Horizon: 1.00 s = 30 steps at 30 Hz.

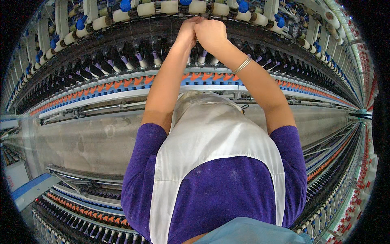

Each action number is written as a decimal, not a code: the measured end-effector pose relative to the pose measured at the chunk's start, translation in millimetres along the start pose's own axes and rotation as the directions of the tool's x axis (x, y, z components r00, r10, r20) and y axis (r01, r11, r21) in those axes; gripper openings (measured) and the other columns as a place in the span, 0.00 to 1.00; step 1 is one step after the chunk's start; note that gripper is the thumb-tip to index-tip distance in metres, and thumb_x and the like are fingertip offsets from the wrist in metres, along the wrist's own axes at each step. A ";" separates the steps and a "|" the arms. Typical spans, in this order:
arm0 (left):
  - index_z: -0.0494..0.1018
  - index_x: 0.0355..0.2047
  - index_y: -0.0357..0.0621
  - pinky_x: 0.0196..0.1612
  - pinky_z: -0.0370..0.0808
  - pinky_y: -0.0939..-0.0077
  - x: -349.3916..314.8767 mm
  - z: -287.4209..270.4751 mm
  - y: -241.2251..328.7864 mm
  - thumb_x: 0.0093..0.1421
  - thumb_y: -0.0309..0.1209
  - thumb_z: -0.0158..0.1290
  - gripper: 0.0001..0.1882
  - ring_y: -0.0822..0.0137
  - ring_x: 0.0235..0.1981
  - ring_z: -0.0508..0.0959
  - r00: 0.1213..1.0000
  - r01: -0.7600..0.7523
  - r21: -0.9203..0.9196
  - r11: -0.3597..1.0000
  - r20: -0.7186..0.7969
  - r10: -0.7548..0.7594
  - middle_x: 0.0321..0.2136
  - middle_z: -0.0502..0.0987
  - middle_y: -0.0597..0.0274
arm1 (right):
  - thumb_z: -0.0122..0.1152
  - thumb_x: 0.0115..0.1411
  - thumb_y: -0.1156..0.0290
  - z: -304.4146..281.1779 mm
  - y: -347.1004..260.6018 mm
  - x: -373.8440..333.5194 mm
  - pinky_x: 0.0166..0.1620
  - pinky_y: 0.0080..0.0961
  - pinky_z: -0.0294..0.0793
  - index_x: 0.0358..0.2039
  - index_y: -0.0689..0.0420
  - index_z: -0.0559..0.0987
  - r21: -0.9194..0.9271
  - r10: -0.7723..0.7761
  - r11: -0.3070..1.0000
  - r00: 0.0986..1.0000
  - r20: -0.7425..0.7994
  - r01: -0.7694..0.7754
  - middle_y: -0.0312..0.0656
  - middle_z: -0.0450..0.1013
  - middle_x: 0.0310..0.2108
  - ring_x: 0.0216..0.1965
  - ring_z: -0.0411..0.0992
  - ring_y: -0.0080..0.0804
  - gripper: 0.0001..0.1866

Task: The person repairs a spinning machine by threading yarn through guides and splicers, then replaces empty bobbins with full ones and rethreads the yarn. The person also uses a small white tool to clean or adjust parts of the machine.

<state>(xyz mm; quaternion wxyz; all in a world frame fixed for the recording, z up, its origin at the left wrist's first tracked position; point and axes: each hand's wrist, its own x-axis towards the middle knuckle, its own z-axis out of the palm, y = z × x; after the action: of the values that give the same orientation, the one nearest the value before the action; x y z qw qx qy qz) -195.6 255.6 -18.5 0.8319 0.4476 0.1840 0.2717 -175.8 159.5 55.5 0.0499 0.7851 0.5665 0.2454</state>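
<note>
Both my arms reach up to the roller line of a spinning frame. My left hand (190, 30) is closed, its fingers partly hidden behind the other hand. Beside and touching it, my right hand (211, 31) is curled with the knuckles up. Whatever the fingertips pinch is too small or hidden to make out. Just above the hands run the cream-coloured rollers (169, 7) with blue knobs (185, 1). Below them stand white yarn bobbins (141, 62) with purple tops, in a long curved row. Thin threads rise from several bobbins toward the rollers.
A band of orange pieces (118, 84) on a blue rail runs under the bobbins, with a metal rail (93, 101) before it. Behind me, across the grey floor (93, 142), stands a second frame with orange pieces (87, 209). A blue-and-white machine end (34, 189) juts in at left.
</note>
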 end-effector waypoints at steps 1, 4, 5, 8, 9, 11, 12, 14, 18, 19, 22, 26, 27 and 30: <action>0.75 0.34 0.38 0.27 0.70 0.75 -2.0 1.6 0.4 0.61 0.32 0.51 0.09 0.71 0.24 0.75 0.990 -0.067 -0.137 0.988 0.112 0.082 0.26 0.77 0.63 | 0.57 0.46 0.73 -0.8 -0.5 -1.9 0.24 0.33 0.77 0.20 0.56 0.81 0.003 -0.007 1.000 1.000 -0.003 0.007 0.44 0.77 0.21 0.24 0.78 0.38 0.06; 0.75 0.34 0.37 0.27 0.70 0.76 -8.6 7.7 2.0 0.62 0.31 0.50 0.09 0.71 0.25 0.75 0.965 -0.118 -0.176 0.977 0.211 0.154 0.26 0.77 0.62 | 0.57 0.46 0.73 -6.2 3.4 -8.4 0.23 0.32 0.76 0.19 0.57 0.81 -0.010 0.024 1.000 1.000 0.008 -0.024 0.45 0.77 0.21 0.24 0.78 0.37 0.06; 0.75 0.35 0.37 0.28 0.71 0.75 -11.8 10.0 2.3 0.61 0.31 0.51 0.09 0.70 0.26 0.76 0.982 -0.065 -0.125 0.990 0.169 0.085 0.28 0.77 0.61 | 0.57 0.46 0.73 -9.1 5.4 -10.9 0.23 0.32 0.76 0.19 0.56 0.81 -0.011 0.037 0.999 0.999 -0.004 -0.037 0.45 0.77 0.21 0.24 0.78 0.37 0.05; 0.75 0.38 0.39 0.30 0.74 0.74 -22.1 15.3 0.7 0.57 0.31 0.52 0.11 0.66 0.31 0.78 0.990 -0.033 -0.052 0.998 0.138 0.039 0.32 0.78 0.60 | 0.58 0.46 0.73 -16.9 8.7 -18.3 0.24 0.31 0.77 0.20 0.56 0.81 0.032 0.027 0.999 1.000 0.011 -0.027 0.44 0.77 0.22 0.25 0.78 0.36 0.05; 0.74 0.37 0.39 0.30 0.73 0.72 -24.5 15.9 -0.5 0.56 0.32 0.52 0.12 0.66 0.31 0.78 0.994 -0.062 -0.067 0.996 0.088 0.068 0.32 0.78 0.60 | 0.58 0.46 0.72 -18.2 8.6 -18.6 0.24 0.31 0.77 0.20 0.55 0.81 0.056 0.006 0.998 1.000 0.026 -0.007 0.44 0.77 0.22 0.25 0.78 0.36 0.05; 0.75 0.36 0.37 0.20 0.65 0.76 -23.1 15.0 -2.2 0.56 0.27 0.51 0.09 0.70 0.20 0.73 0.996 -0.025 -0.195 0.980 -0.086 0.009 0.26 0.77 0.60 | 0.58 0.46 0.72 -18.1 8.4 -13.9 0.27 0.32 0.77 0.21 0.54 0.82 0.063 -0.026 0.998 0.996 0.086 0.021 0.43 0.78 0.22 0.26 0.78 0.37 0.05; 0.75 0.35 0.36 0.14 0.61 0.78 -19.5 12.6 -2.3 0.56 0.25 0.51 0.08 0.73 0.14 0.70 0.986 -0.026 -0.266 0.964 -0.166 -0.019 0.23 0.76 0.60 | 0.58 0.46 0.72 -16.7 8.8 -8.7 0.27 0.32 0.78 0.22 0.54 0.82 0.061 -0.061 0.997 0.995 0.074 0.056 0.43 0.78 0.23 0.27 0.78 0.37 0.05; 0.73 0.39 0.31 0.12 0.58 0.76 -7.3 7.3 -2.5 0.54 0.21 0.48 0.12 0.72 0.12 0.68 0.967 -0.027 -0.195 0.980 -0.253 -0.024 0.19 0.74 0.60 | 0.56 0.49 0.71 -11.2 9.2 3.7 0.30 0.35 0.77 0.24 0.55 0.83 0.111 -0.063 0.992 0.995 0.078 0.054 0.45 0.78 0.29 0.31 0.78 0.39 0.07; 0.72 0.37 0.37 0.24 0.68 0.69 17.9 -1.2 -2.6 0.55 0.28 0.50 0.10 0.66 0.23 0.73 0.991 -0.037 -0.080 0.996 -0.132 0.026 0.26 0.75 0.59 | 0.57 0.48 0.71 -0.2 9.2 15.9 0.29 0.35 0.77 0.23 0.55 0.82 0.108 0.005 0.994 0.999 0.031 -0.009 0.44 0.78 0.29 0.31 0.78 0.39 0.06; 0.72 0.36 0.39 0.29 0.73 0.66 19.9 -2.6 -2.1 0.56 0.33 0.51 0.11 0.63 0.28 0.76 0.994 -0.081 -0.004 0.997 -0.073 0.080 0.30 0.76 0.58 | 0.58 0.47 0.71 1.3 8.2 14.5 0.30 0.34 0.77 0.22 0.55 0.82 0.120 0.032 0.992 0.999 0.015 -0.034 0.44 0.78 0.28 0.31 0.78 0.39 0.06; 0.75 0.32 0.36 0.18 0.64 0.74 11.4 -1.9 1.8 0.57 0.28 0.52 0.07 0.71 0.19 0.72 0.995 0.020 -0.061 0.998 -0.097 -0.026 0.22 0.75 0.61 | 0.58 0.45 0.72 -0.5 2.9 2.8 0.28 0.34 0.77 0.21 0.57 0.81 0.143 0.068 0.987 0.997 0.020 -0.071 0.44 0.77 0.24 0.28 0.78 0.38 0.05; 0.76 0.31 0.37 0.28 0.68 0.74 -20.4 10.1 11.6 0.62 0.31 0.50 0.10 0.73 0.26 0.74 0.986 -0.139 0.071 0.988 0.098 0.132 0.24 0.76 0.63 | 0.57 0.45 0.74 -9.3 3.6 -18.6 0.25 0.32 0.76 0.18 0.56 0.80 0.134 0.046 0.990 0.998 0.046 -0.051 0.45 0.76 0.21 0.24 0.78 0.39 0.05; 0.76 0.34 0.38 0.31 0.70 0.77 -28.0 14.8 14.4 0.63 0.34 0.47 0.13 0.74 0.28 0.75 0.979 -0.169 0.203 0.964 0.149 0.141 0.26 0.77 0.64 | 0.57 0.45 0.74 -11.2 7.0 -24.4 0.24 0.32 0.76 0.18 0.56 0.80 0.147 0.049 0.988 0.999 0.006 -0.049 0.46 0.76 0.20 0.24 0.77 0.39 0.05; 0.75 0.37 0.34 0.40 0.73 0.71 -51.1 34.9 14.4 0.62 0.35 0.47 0.15 0.65 0.37 0.77 0.985 -0.055 0.099 0.994 0.167 0.038 0.35 0.78 0.56 | 0.56 0.45 0.74 -14.2 19.0 -50.0 0.23 0.29 0.75 0.21 0.58 0.77 0.202 0.086 0.977 0.993 -0.079 -0.069 0.46 0.75 0.20 0.23 0.77 0.37 0.03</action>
<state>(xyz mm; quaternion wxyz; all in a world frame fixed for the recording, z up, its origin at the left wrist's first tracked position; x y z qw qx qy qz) -220.7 208.1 15.4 0.8135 0.5150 0.1178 0.2433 -177.5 104.3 58.3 -0.0631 0.7961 0.5588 0.2236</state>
